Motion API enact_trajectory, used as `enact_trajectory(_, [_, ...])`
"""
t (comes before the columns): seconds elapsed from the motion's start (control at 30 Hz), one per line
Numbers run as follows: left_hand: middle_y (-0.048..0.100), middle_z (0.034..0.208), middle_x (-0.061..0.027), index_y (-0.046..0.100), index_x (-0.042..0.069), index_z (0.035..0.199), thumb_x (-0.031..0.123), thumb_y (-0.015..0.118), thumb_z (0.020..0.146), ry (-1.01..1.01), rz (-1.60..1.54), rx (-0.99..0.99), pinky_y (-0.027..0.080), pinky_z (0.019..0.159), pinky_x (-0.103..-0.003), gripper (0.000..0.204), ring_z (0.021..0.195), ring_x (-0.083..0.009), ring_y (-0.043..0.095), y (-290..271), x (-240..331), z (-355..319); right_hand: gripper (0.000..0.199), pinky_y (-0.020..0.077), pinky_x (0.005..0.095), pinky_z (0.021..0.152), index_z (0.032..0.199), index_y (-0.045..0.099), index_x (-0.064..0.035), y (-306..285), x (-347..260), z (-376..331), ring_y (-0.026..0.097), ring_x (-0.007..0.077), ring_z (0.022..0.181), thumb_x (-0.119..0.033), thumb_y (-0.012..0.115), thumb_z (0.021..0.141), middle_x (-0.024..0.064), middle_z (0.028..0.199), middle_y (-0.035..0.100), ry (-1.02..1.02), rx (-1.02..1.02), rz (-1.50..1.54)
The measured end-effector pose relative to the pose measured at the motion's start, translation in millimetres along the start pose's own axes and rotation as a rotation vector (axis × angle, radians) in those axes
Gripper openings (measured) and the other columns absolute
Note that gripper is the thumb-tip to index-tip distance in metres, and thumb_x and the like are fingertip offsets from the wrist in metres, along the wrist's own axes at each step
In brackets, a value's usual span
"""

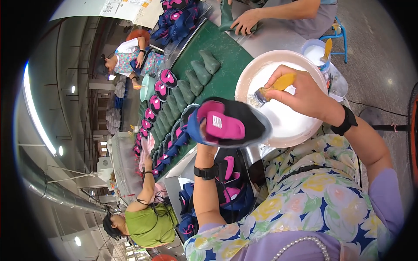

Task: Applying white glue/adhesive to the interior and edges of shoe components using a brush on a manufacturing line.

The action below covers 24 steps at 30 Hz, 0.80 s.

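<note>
A dark blue and black shoe upper (257, 124) with a bright pink lining hangs in front of me, its toe pointing right. My left hand (203, 135) is closed on it from beneath, and the upper hides most of the fingers. My right hand (300, 90) grips a brush (284, 81) with a yellow handle, bristles turned down to the left. Under that hand is a wide pale pink basin (246, 78) of white liquid, and the bristles are over its left part, near the toe of the upper; whether they touch the liquid I cannot tell.
A green conveyor belt (237, 52) carries rows of dark green shoe lasts (201, 71) and pink-lined uppers (167, 78). More uppers (230, 193) lie beside my left forearm. A bucket (314, 52) with another brush stands beyond the basin. Co-workers' hands (247, 21) work along the belt.
</note>
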State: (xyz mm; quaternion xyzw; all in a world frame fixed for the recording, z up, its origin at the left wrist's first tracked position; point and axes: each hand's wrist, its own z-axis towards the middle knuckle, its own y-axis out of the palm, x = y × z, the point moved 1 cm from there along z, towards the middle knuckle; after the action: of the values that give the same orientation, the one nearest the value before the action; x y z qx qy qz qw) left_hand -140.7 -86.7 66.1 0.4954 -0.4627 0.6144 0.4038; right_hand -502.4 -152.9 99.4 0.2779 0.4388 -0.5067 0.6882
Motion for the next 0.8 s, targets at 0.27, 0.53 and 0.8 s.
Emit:
enact_trajectory(0.27, [0.061,0.126,-0.0090,0.049,0.002,0.139,0.018,0.056,0.098,-0.142,-0.156,-0.096,0.051,0.095,-0.034,0.045,0.108,-0.0222,0.062,70,-29,-67,0.013,0.0538,0.0369,0.075,0.097,0.062,-0.0079,45,-16,11,0.065,0.0283,0.084,-0.015,0.069,0.088,0.0082,0.092,0.065,-0.668,-0.174,0.044])
enact_trajectory(0.53, [0.062,0.125,-0.0086,0.049,0.003,0.139,0.019,0.055,0.098,-0.261,-0.314,-0.109,0.052,0.093,-0.034,0.044,0.108,-0.0211,0.062,81,-20,-71,0.021,0.0513,0.0406,0.069,0.088,0.056,-0.0040,35,15,24,0.065,0.0348,0.077,-0.021,0.069,0.087,0.0137,0.080,0.063,-0.343,-0.276,-0.152])
enact_trajectory(0.8, [0.062,0.124,-0.0081,0.049,0.004,0.140,0.021,0.054,0.099,-0.392,-0.484,-0.129,0.053,0.091,-0.034,0.044,0.107,-0.0200,0.063,63,3,-68,0.020,0.0487,0.0351,0.061,0.087,0.059,-0.0026,-1,18,18,0.064,0.0277,0.066,-0.021,0.067,0.087,0.0123,0.072,0.064,0.152,-0.507,-0.202])
